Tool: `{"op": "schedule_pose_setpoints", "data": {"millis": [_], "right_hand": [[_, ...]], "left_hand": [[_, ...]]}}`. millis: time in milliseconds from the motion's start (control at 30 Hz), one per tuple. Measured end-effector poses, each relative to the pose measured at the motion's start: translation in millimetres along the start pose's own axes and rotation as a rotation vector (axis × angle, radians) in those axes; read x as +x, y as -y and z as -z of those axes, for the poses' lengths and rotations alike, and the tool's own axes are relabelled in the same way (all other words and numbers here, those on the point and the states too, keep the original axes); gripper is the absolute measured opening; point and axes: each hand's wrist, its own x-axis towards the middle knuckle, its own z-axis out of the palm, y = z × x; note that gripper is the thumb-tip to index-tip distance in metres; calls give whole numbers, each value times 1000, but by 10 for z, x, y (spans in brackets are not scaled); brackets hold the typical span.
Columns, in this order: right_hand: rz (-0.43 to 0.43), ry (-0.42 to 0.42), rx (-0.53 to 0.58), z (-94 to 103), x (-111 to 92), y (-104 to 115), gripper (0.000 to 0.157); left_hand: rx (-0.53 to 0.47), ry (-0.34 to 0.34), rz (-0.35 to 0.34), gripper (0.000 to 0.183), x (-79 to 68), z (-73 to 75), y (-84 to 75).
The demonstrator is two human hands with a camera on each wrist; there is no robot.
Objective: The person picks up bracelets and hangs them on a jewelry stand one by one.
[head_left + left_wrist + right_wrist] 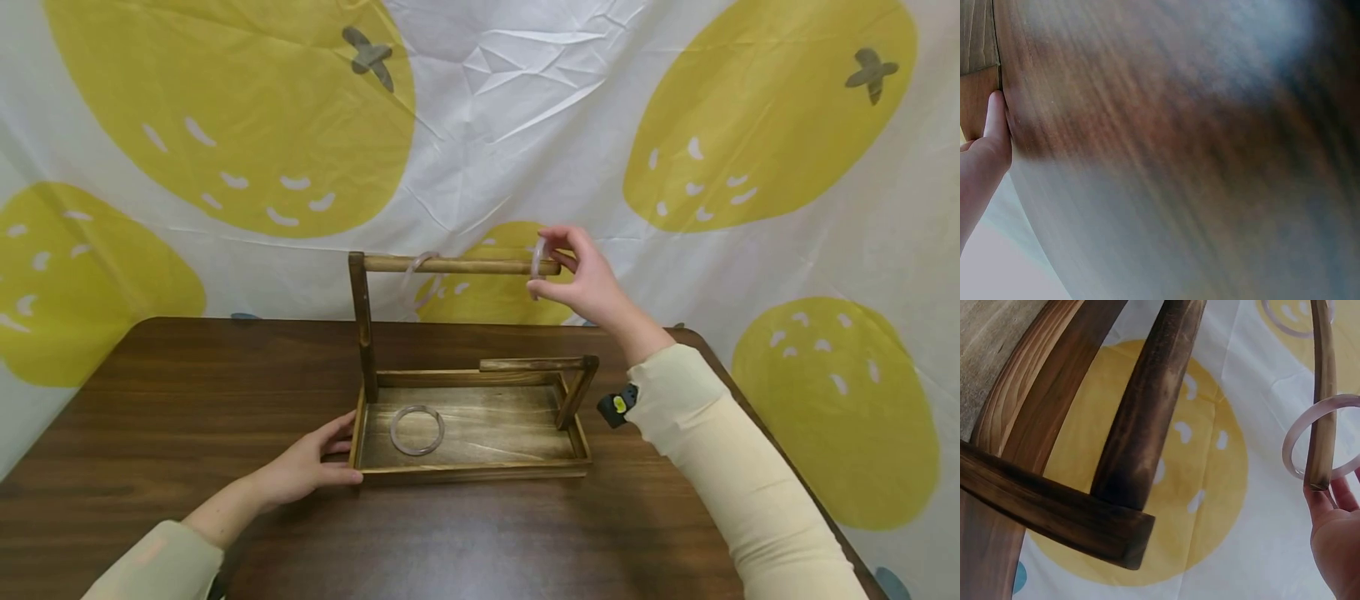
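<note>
A wooden bangle stand [472, 475] has a shallow tray, a tall left post with an upper bar [480, 266], and a short right post with a lower bar [525, 364]. My right hand [588, 279] pinches a pale translucent bangle [537, 260] that encircles the upper bar near its free right end; the right wrist view confirms the bar passes through it. Farther left on that bar hangs a second bangle [411, 271]. A third bangle [393, 431] lies flat inside the tray. At the tray's left end, my left hand [303, 467] holds the front corner, thumb against the front wall.
Beneath the stand is a dark brown wooden table [465, 542] with rounded far corners. Right behind it hangs a white cloth [517, 125] printed with yellow fruit shapes. A small black device [617, 407] is worn at the right wrist.
</note>
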Motion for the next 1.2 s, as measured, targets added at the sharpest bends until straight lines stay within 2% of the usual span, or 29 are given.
{"op": "schedule_pose_setpoints", "data": {"millis": [500, 1200], "right_hand": [[91, 28, -82, -70, 99, 82, 61], [134, 72, -131, -220, 183, 181, 61]], "left_hand": [[-8, -19, -10, 99, -11, -10, -10], [3, -24, -4, 99, 2, -1, -11]]}}
